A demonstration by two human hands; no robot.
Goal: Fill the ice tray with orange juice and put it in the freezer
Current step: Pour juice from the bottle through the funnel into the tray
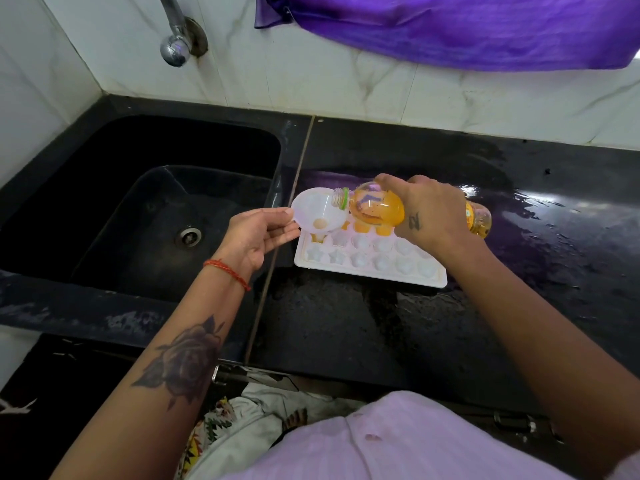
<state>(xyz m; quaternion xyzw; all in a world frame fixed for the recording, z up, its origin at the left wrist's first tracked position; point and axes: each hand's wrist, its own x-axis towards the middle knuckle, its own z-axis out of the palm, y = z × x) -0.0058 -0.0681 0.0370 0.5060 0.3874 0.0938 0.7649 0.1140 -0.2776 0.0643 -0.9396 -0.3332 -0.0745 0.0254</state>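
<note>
Pinched on the rim of a small white plastic funnel (317,211), the left hand's (258,235) grip steadies it over the far-left corner of the white plastic ice tray (370,259), which lies on the wet black table (346,323) just right of the dark sink (138,209). To its right, the right hand (429,211) is wrapped from above around a clear bottle of orange juice (377,207), lying almost level, long axis left-right, mouth over the funnel. Only a few far cells look orange; most seem unfilled.
</note>
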